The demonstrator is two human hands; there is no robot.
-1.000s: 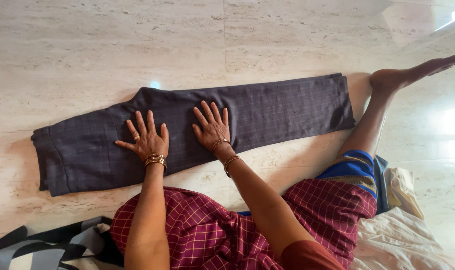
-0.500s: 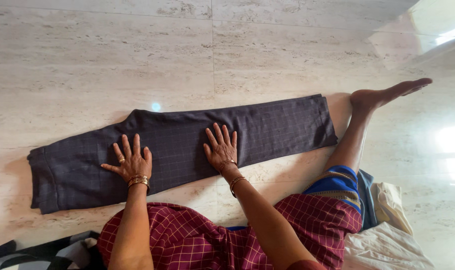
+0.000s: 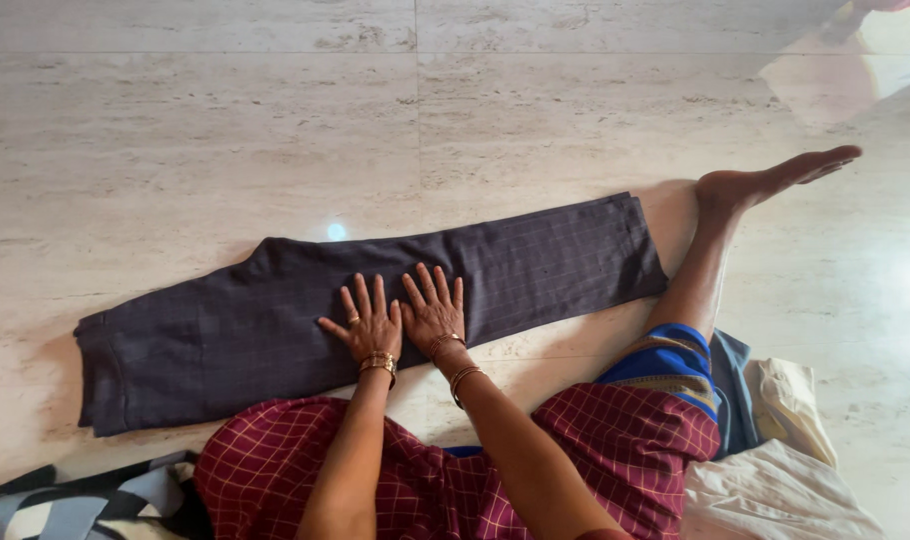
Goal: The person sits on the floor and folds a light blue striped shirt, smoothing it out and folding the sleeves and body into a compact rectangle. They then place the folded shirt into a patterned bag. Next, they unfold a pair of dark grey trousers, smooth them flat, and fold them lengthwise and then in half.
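We see trousers (image 3: 375,300) flat on floor (image 3: 225,130), long axis left-right, cuffs toward foot (image 3: 765,182) | left hand (image 3: 370,325), right hand (image 3: 433,315) side by side mid-trousers, fingers spread, palms down, holding nothing

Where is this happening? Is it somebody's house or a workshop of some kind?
Most likely a room in a home. The person sits on a polished stone-tile floor with both hands flat on dark checked trousers laid out there, and other pieces of cloth, a cream fabric among them, lie beside them.
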